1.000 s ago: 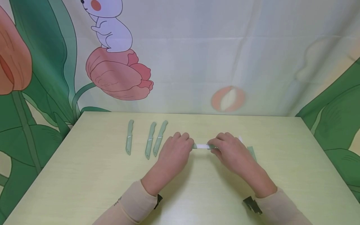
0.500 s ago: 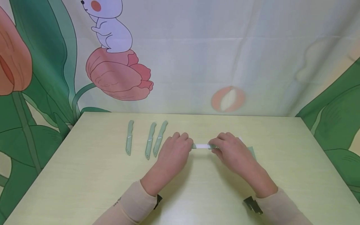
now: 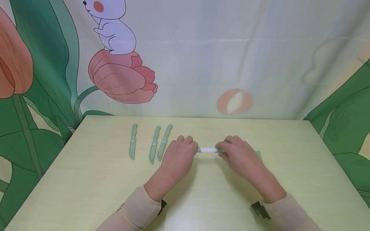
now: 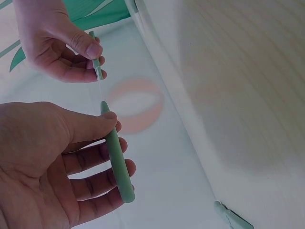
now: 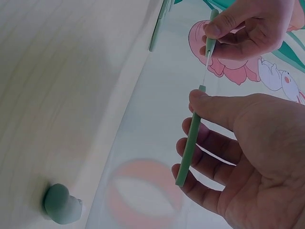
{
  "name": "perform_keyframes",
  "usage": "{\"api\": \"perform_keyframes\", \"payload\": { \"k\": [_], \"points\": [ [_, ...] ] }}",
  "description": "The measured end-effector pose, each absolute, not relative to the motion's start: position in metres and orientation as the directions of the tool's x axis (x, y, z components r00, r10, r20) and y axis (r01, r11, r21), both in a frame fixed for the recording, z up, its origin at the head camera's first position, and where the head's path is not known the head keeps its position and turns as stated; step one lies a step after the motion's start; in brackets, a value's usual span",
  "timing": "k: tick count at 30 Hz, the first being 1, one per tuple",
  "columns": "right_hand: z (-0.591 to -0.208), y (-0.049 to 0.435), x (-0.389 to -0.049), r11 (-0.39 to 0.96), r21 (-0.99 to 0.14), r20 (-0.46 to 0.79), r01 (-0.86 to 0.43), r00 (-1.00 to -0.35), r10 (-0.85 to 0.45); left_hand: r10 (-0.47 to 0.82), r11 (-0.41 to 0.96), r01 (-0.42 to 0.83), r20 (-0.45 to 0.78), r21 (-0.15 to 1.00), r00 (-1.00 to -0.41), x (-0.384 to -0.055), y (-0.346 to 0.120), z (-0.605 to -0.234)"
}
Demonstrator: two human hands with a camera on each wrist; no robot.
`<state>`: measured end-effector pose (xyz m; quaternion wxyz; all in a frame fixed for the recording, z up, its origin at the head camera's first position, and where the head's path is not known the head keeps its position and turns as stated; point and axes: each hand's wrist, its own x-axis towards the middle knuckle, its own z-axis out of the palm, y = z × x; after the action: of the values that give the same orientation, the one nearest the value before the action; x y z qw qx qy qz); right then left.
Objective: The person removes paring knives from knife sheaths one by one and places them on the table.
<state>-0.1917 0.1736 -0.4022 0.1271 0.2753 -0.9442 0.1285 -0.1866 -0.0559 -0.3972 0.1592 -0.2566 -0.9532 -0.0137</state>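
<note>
Hands (image 3: 179, 155) slightly farther apart than earlier; more knife blade (image 3: 207, 149) showing.

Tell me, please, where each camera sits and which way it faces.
Head: on the head, forward and down over the table; left hand, right hand and sleeves show.
Left wrist: on that wrist, facing the held green handle; both hands show.
Right wrist: on that wrist, facing the held green piece; both hands show.
Both wrist views share the hands and backdrop.
</note>
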Motion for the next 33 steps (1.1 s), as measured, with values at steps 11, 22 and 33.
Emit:
{"api": "perform_keyframes", "payload": {
  "k": [11, 22, 33],
  "points": [
    [-0.4026, 0.1741, -0.192, 0.814, -0.175, 0.317, -0.554, -0.814, -0.486, 0.481, 0.869, 0.492, 0.304, -0.047, -0.822, -0.1866, -0.0566, -0.3966],
    [-0.4029, 0.1762, -0.1919, 0.808, -0.174, 0.337, -0.563, -0.805, -0.488, 0.474, 0.874, 0.483, 0.302, -0.051, -0.827, -0.1874, -0.0569, -0.3966],
    [-0.4036, 0.1784, -0.1925, 0.81, -0.176, 0.343, -0.559, -0.806, -0.482, 0.465, 0.878, 0.476, 0.312, -0.044, -0.829, -0.188, -0.0592, -0.3964]
  ]
}}
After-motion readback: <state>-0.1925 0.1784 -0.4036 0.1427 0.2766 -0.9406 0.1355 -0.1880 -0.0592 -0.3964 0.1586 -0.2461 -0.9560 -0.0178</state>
